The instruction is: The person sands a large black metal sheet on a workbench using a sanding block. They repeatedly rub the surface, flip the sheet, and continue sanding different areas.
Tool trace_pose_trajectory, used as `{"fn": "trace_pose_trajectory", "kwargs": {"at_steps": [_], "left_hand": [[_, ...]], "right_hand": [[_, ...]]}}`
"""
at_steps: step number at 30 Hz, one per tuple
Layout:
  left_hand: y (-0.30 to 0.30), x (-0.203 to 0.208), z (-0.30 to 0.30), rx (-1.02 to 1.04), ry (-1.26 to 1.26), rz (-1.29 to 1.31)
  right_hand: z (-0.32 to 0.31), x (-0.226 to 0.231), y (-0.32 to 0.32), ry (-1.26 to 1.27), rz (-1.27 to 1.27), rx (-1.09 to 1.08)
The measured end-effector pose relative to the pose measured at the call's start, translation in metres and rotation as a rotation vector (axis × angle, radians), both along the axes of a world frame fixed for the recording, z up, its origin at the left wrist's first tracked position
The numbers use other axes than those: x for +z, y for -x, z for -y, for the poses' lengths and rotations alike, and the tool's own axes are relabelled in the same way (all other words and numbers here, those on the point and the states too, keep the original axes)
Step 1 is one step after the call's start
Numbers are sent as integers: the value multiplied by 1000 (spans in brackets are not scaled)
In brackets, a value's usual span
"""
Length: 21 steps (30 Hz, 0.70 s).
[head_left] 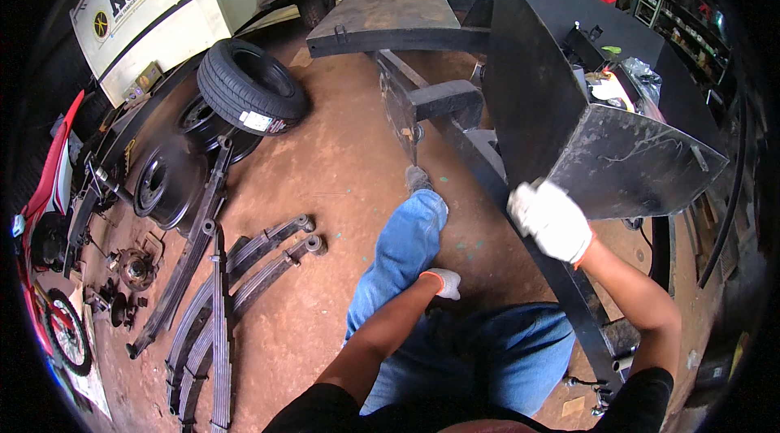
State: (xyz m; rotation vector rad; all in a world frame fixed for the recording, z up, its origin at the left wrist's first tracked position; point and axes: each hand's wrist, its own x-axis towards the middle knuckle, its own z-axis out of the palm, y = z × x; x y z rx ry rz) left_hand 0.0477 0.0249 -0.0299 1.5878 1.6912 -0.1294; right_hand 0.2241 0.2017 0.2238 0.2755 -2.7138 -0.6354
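My right hand (550, 220), in a white knit glove with an orange cuff, is over a long black steel beam (561, 279), beside the lower corner of a big black metal box (536, 84). Its fingers are smeared by motion, so I cannot tell whether they touch the beam or hold anything. Low between my jeans-clad legs is my left hand (445, 283), in a matching glove, close to the inside of my bent left leg. Its fingers are mostly hidden. Ahead of my left foot, a black bracket (445, 98) sticks out from the frame.
Leaf springs (219, 319) lie on the brown floor (325, 165) at left. Behind them are a tyre (252, 88), black wheel rims (166, 181) and a hub (136, 269). A red motorcycle (49, 189) stands far left. Blue-handled tools lie on a metal platform (382, 15). People in red work at back.
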Motion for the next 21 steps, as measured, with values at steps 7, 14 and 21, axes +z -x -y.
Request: {"fn": "trace_pose_trajectory", "kwargs": {"at_steps": [7,14,21], "left_hand": [[5,-16,12,53,-31,34],[-2,3,6,16,15,-8],[4,-11,9,37,-26,-4]], "right_hand": [[10,107,27,-159,-76,64],[1,1,8,18,171,-61],[-3,63,26,493,214,-56]]}}
